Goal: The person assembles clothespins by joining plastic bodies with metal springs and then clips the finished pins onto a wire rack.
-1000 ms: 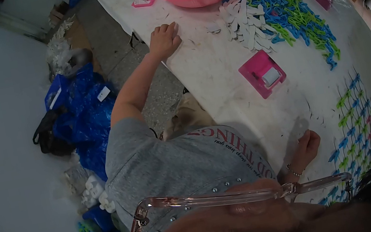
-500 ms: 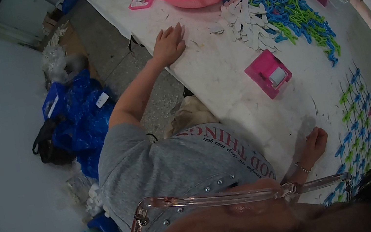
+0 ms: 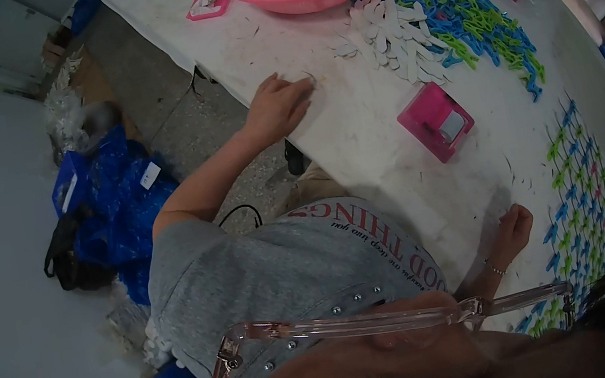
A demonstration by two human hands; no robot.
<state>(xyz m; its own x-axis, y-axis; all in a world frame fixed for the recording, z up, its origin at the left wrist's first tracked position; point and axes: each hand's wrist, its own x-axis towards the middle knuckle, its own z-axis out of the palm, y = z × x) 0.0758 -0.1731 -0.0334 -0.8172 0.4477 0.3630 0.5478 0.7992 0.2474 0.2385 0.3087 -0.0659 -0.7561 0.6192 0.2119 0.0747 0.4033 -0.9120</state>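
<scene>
My left hand [image 3: 279, 108] rests low over the near table edge, fingers bunched forward with the tips right at a thin dark strand on the white tabletop. My right hand [image 3: 516, 227] is curled closed on the table, a beaded bracelet at its wrist; what it holds, if anything, I cannot tell. A magenta box [image 3: 413, 117] with a white roll in it lies between the hands. Rows of blue and green clip-like pieces [image 3: 577, 209] joined by dark strands lie beyond my right hand. White flat strips [image 3: 393, 35] are heaped ahead of my left hand.
A pink basin [image 3: 306, 0] of white strips stands at the far left, with a small pink tray [image 3: 208, 6] beside it. Blue and green clip-like pieces [image 3: 470, 14] are piled behind the heap. Blue plastic bags [image 3: 114, 198] lie on the floor to the left.
My left hand has slid along the table toward its near edge, and its spread fingers have drawn together at the strand. My right hand stays curled in place. The view has shifted slightly.
</scene>
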